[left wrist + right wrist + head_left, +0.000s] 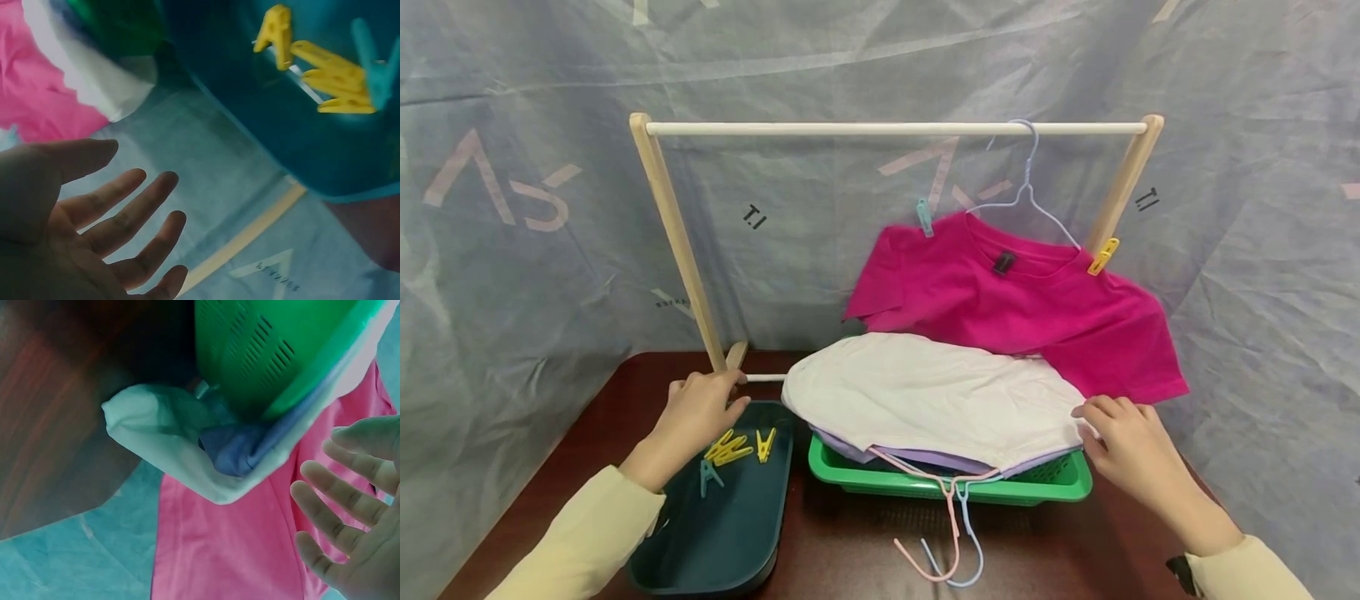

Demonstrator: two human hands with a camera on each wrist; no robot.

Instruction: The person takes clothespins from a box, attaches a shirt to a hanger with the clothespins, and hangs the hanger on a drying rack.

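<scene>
The white garment (925, 383) lies spread over purple cloth (940, 460) on the green basket (880, 485), its ends overhanging the rim. Hooks of a pink hanger (954, 518) and a blue hanger (978, 550) protrude from its near edge. Assessed handling: light, soft and limp, not fragile, liable to fold or drag the cloth beneath. Recommended hold: both shoulder areas beside the hanger, or the hanger neck if it sits inside, which cannot be confirmed.

Right hand (1123, 437): beside the garment's right end, fingers apart, gripping nothing. Left hand (696, 412): above the tray (730, 533) of clothespins (730, 451), fingers apart, holding nothing.

Behind, a magenta shirt (970, 292) hangs from a lilac hanger (1027, 171) on the wooden rack (820, 129), one teal and one yellow peg at its shoulders. All stands on the desk (857, 558).

Markings: the shirt's dark neck label (1003, 262) is illegible. The grey backdrop (805, 50) bears tilted "T.I" lettering and large pale characters; its small print cannot be read reliably. No brand established.
</scene>
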